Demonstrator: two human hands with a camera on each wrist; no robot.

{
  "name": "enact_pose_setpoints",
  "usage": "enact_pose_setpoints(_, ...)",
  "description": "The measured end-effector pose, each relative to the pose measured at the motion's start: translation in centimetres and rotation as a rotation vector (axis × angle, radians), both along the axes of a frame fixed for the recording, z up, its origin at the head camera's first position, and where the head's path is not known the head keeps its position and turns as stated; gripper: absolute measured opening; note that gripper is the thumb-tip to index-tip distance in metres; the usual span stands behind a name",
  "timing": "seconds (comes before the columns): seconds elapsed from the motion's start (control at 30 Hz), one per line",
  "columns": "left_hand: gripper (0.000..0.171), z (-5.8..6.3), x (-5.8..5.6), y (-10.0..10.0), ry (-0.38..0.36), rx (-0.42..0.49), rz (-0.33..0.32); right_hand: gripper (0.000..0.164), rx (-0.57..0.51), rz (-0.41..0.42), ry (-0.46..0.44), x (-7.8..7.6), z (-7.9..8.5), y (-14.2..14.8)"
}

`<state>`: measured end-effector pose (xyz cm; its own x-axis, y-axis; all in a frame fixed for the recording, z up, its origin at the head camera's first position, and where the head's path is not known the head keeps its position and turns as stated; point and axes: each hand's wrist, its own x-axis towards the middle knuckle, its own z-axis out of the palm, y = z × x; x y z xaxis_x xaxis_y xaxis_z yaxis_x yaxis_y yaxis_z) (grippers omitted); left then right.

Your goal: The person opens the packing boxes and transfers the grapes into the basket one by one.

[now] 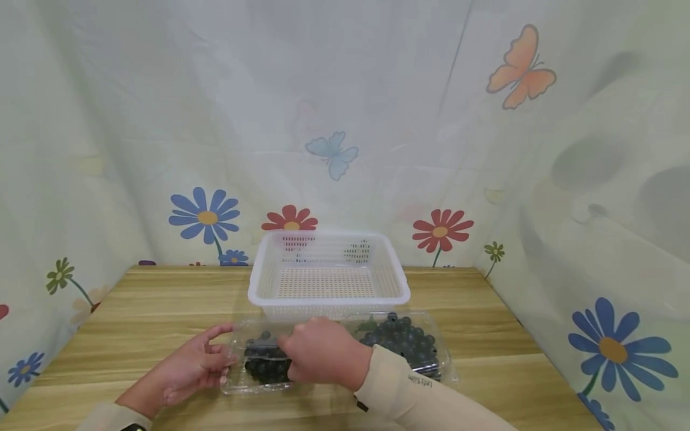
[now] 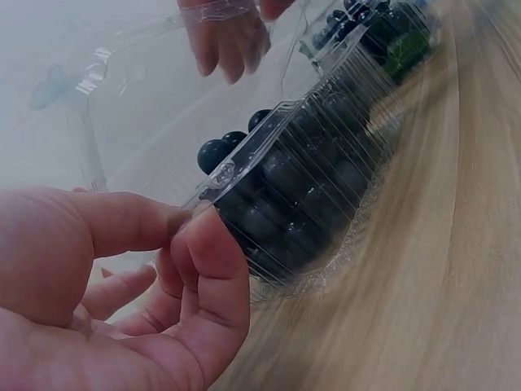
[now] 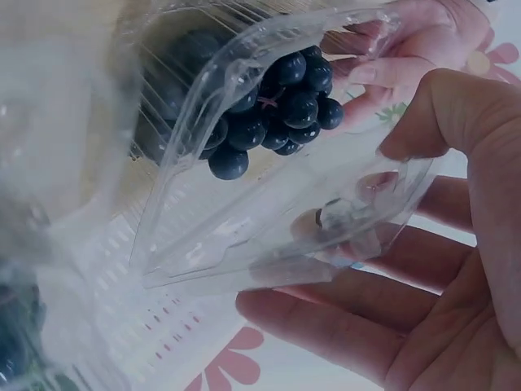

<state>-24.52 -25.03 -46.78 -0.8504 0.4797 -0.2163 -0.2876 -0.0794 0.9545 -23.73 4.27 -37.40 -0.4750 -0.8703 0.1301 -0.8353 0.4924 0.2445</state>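
Observation:
A clear plastic clamshell box (image 1: 237, 386) with dark grapes (image 1: 268, 366) in it lies on the table. At its left end, my left hand (image 1: 185, 371) pinches the rim between thumb and forefinger; the left wrist view shows this hand (image 2: 138, 285) at the rim's corner. My right hand (image 1: 326, 353) reaches across the box. In the right wrist view the lid (image 3: 269, 236) stands partly raised, and my right hand (image 3: 456, 269) holds its edge, thumb on one side and fingers behind. The grapes (image 3: 297, 110) show below the lid, dark and round.
To the right, a second clear box (image 1: 444, 359) holds more dark grapes (image 1: 404, 338) and a bit of green leaf. A white perforated basket (image 1: 329, 304) stands behind both boxes. Wood-grain table (image 1: 178, 299) surrounds them, with a flower-patterned curtain (image 1: 242, 120) behind.

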Motion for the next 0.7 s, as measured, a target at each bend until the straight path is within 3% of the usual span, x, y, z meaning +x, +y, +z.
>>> enact_pose_setpoints(0.3,0.094,0.2,0.3,0.1,-0.009,-0.03,0.012,0.015,-0.033,0.031,-0.015,-0.5,1.1,0.4)
enact_pose_setpoints(0.47,0.085,0.2,0.7,0.1,0.027,-0.057,0.027,0.009,-0.067,0.06,-0.009,-1.2,1.5,0.4)
enact_pose_setpoints(0.7,0.076,0.2,1.5,0.5,0.063,-0.106,0.058,0.012,-0.107,0.046,-0.076,-2.1,1.9,0.2)
